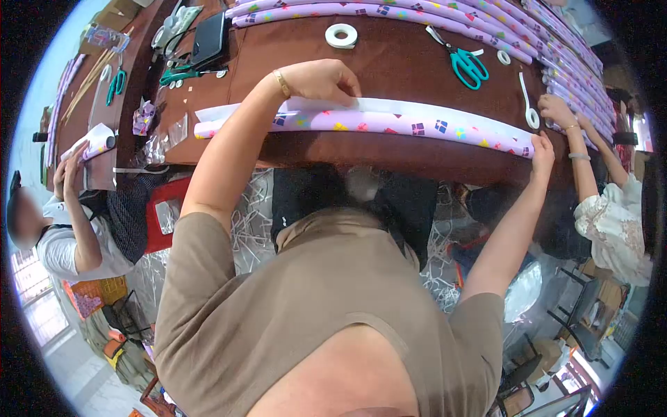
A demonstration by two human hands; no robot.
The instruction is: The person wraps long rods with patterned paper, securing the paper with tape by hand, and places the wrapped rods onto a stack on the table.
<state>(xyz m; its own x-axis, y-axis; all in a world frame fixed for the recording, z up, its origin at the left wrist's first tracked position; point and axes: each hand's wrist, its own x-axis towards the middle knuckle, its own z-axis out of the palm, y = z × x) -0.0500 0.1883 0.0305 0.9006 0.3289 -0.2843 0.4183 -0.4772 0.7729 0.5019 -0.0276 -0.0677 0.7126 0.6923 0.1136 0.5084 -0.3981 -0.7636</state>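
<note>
A roll of lilac wrapping paper (375, 123), printed with coloured shapes such as gift boxes, lies crosswise on the brown tabletop (292, 52) right in front of me; I take its middle as my clock's centre, with twelve pointing away from me. Along its far side a white flap of the sheet shows, not wound in.

My left hand (323, 78) is at eleven, its fingers bent down to that white edge — I cannot tell whether my grip is pinched on the paper or only touching it. A gold-coloured band (282, 83) circles that wrist. My right hand (544, 157) is at three, set against the roll's end, fingers raised beside it; whether that grip closes around the end I cannot tell.

At twelve lies a thick white ring of tape (341, 35). Teal-handled scissors (470, 68) lie at two, a smaller tape ring (504, 58) just beyond them. Farther off, finished-looking lilac rolls (389, 12) stretch from twelve towards two. A black device (210, 36) sits at ten, crumpled lilac paper (144, 118) at nine.

A co-worker's hand (558, 111) is at three, near my right; at nine — well apart — another person (87, 229) handles a short roll (99, 139).
</note>
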